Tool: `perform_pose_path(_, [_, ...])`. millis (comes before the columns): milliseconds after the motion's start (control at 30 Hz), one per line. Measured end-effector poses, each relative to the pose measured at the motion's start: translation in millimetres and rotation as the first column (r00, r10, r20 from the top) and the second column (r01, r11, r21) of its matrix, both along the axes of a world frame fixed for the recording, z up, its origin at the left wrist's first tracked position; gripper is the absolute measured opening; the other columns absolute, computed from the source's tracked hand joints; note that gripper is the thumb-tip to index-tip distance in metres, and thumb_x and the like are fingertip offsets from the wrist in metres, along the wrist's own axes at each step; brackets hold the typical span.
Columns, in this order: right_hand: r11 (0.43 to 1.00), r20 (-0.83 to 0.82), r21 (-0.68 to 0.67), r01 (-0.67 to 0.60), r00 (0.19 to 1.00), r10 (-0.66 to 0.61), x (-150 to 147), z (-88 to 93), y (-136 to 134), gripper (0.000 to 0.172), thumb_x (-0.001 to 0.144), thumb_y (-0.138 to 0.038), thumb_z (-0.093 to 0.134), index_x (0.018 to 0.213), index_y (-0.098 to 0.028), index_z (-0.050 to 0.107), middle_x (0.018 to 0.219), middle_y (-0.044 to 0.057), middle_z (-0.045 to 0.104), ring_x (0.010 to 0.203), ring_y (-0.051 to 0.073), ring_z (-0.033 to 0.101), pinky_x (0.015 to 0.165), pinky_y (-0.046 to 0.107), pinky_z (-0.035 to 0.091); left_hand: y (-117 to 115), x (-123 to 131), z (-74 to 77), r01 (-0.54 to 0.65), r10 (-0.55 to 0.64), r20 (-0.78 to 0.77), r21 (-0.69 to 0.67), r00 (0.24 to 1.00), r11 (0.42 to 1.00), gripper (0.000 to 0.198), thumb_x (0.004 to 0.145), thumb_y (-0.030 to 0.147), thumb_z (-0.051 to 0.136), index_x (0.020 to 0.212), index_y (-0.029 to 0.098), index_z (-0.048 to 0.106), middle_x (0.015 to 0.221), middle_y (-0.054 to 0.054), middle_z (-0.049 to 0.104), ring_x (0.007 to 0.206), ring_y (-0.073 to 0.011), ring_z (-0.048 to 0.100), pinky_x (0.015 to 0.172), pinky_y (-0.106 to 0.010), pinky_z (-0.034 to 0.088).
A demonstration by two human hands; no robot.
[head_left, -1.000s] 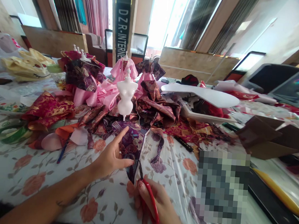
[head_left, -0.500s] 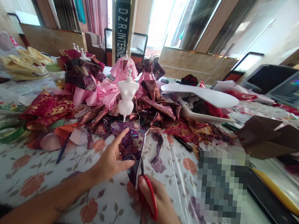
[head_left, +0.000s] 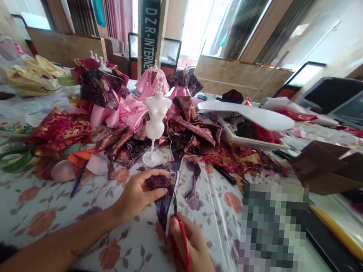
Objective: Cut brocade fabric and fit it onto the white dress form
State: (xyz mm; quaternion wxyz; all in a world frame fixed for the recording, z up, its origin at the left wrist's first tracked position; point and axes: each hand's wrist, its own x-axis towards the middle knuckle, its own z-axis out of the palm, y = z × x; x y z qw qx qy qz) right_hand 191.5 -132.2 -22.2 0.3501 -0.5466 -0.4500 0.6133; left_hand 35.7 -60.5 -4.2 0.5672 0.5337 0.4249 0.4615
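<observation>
A piece of purple patterned fabric (head_left: 163,202) with a pale edge strip hangs just above the flowered tablecloth. My left hand (head_left: 141,190) pinches its left side between thumb and fingers. In my right hand (head_left: 188,241) are red-handled scissors (head_left: 185,249), their dark blades lying along the fabric's pale right edge. How far the blades are apart I cannot make out. Behind the fabric stands a small white dress form (head_left: 156,115) on a round base. To the right of the fabric lies a narrow dark scrap (head_left: 194,181).
Dressed miniature forms (head_left: 100,83) and heaped brocade (head_left: 194,130) fill the back. At left are green tape rolls (head_left: 13,156) and a blue pen (head_left: 78,180). A white ironing-board-shaped panel (head_left: 246,114), a brown cardboard box (head_left: 329,168) and a blurred-out patch occupy the right.
My left fingers have closed in on the fabric. The fabric's top has come down toward me, uncovering the dress form's round base. The scissors stay at the pale edge.
</observation>
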Motion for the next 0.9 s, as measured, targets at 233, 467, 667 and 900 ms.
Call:
perform_pose_path(233, [1.0,-0.028,-0.003,0.015,0.999,-0.015,-4.7,-1.4,-1.4,0.062,0.076,-0.076,0.044,0.073,-0.015,0.054,0.05,-0.003,0.048,0.039,0.007,0.041,0.035,0.018,0.026,-3.7,5.4,6.0,-0.03,0.03,0.008,0.0,1.0,1.0,0.049,0.069,0.02,0.073,0.116,0.018,0.061,0.108,-0.005,0.07,0.103,-0.0242,0.063,0.093,-0.037,0.05])
perform_pose_path(467, [0.999,-0.005,-0.011,0.032,0.999,-0.032,-6.7,-0.5,-1.7,0.063,0.075,-0.078,0.043,0.072,-0.015,0.052,0.051,-0.003,0.048,0.039,0.007,0.041,0.036,0.018,0.025,-7.3,7.1,8.2,-0.056,0.056,0.0,0.003,0.998,0.998,0.051,0.067,0.019,0.073,0.117,0.02,0.06,0.116,-0.006,0.066,0.114,-0.0279,0.058,0.097,-0.041,0.048])
perform_pose_path(667, [0.999,0.009,-0.009,0.039,0.999,-0.039,-7.1,2.3,-1.1,0.066,0.073,-0.081,0.041,0.07,-0.016,0.051,0.047,-0.004,0.044,0.038,0.007,0.038,0.037,0.019,0.025,-7.5,7.5,7.4,-0.054,0.054,0.014,-0.001,0.998,0.999,0.052,0.067,0.019,0.073,0.117,0.021,0.06,0.113,-0.005,0.068,0.111,-0.0273,0.06,0.096,-0.041,0.05])
perform_pose_path(900, [0.999,0.033,-0.002,0.036,0.999,-0.036,-6.9,4.8,-2.6,0.066,0.073,-0.081,0.041,0.068,-0.015,0.052,0.047,-0.004,0.044,0.038,0.007,0.037,0.037,0.019,0.024,-7.9,8.2,8.0,-0.047,0.048,0.033,-0.033,0.998,0.998,0.054,0.066,0.02,0.074,0.119,0.019,0.059,0.115,-0.006,0.068,0.11,-0.0272,0.06,0.097,-0.041,0.049])
